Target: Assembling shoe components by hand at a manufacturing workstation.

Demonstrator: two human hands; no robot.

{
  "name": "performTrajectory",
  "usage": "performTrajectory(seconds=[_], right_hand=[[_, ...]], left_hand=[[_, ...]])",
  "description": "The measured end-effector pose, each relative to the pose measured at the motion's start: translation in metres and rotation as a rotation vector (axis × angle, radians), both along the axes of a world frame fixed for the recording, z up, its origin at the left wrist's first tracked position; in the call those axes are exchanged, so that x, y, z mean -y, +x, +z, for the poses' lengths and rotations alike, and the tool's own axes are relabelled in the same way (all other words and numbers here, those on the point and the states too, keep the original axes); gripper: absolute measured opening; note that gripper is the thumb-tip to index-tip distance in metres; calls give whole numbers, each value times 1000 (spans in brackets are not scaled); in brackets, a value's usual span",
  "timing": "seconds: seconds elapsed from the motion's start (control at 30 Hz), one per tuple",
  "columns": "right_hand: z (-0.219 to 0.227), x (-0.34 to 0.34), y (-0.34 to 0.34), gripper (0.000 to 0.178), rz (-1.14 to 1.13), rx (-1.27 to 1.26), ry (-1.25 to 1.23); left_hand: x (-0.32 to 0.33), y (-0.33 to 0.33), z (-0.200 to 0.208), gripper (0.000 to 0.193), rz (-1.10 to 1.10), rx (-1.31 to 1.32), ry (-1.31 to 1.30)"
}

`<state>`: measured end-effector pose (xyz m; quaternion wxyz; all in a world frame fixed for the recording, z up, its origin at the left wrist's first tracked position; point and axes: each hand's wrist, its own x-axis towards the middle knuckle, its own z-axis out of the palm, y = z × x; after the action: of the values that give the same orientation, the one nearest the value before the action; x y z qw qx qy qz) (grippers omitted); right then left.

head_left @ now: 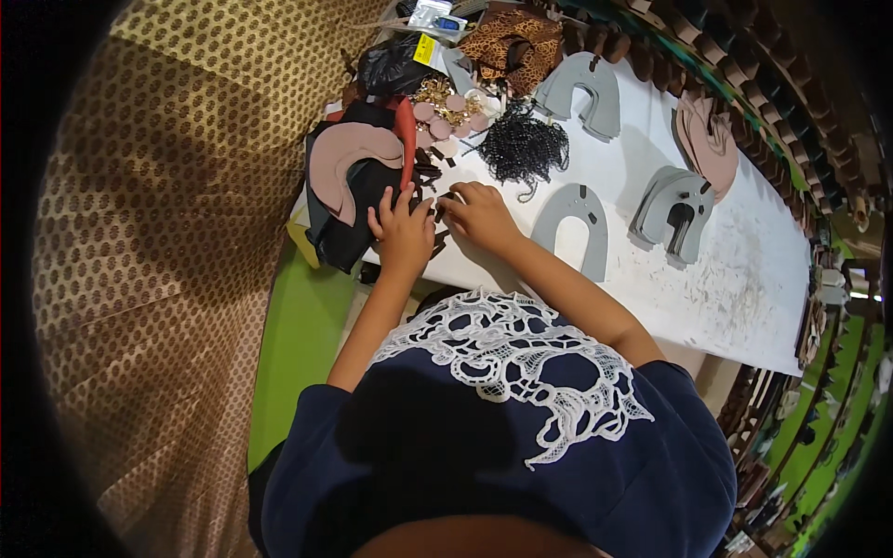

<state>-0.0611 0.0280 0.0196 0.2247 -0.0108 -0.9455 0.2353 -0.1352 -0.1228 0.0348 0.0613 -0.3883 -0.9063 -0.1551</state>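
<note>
"How is the right hand [482,217]?"
"Its fingers bend over a small dark strip [453,196]; whether this grip is pinching it, I cannot tell."
"And the left hand [403,237]?"
"That grip is spread, palm down. Both hands, and the strip, are below and left of the black beaded heap [526,147]."
"Farther out?"
"Left of the heap is a pink curved piece [339,153]; below and right of it, a grey arch [562,206] on the white surface [642,302]."
</note>
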Motion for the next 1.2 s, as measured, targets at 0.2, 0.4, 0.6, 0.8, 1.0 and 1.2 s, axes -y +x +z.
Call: performTrajectory(seconds=[0.2,0.4,0.6,0.8,1.0,1.2], right_hand=[[-5,7,-18,29,31,59,58],[-8,11,-22,27,22,41,76],[-3,9,-23,20,8,114,-4],[2,-6,-10,12,-116,-21,-223],[10,-12,18,13,-181,-14,-399],[17,-30,58,12,-244,-37,-344]], left_hand=[[5,-9,0,27,-28,8,65],[11,-17,-2,28,-14,2,96],[12,-16,-1,28,-31,29,104],[-2,-7,3,24,-23,124,190],[-22,0,0,16,-87,258,377],[-51,18,19,12,-246,257,286]])
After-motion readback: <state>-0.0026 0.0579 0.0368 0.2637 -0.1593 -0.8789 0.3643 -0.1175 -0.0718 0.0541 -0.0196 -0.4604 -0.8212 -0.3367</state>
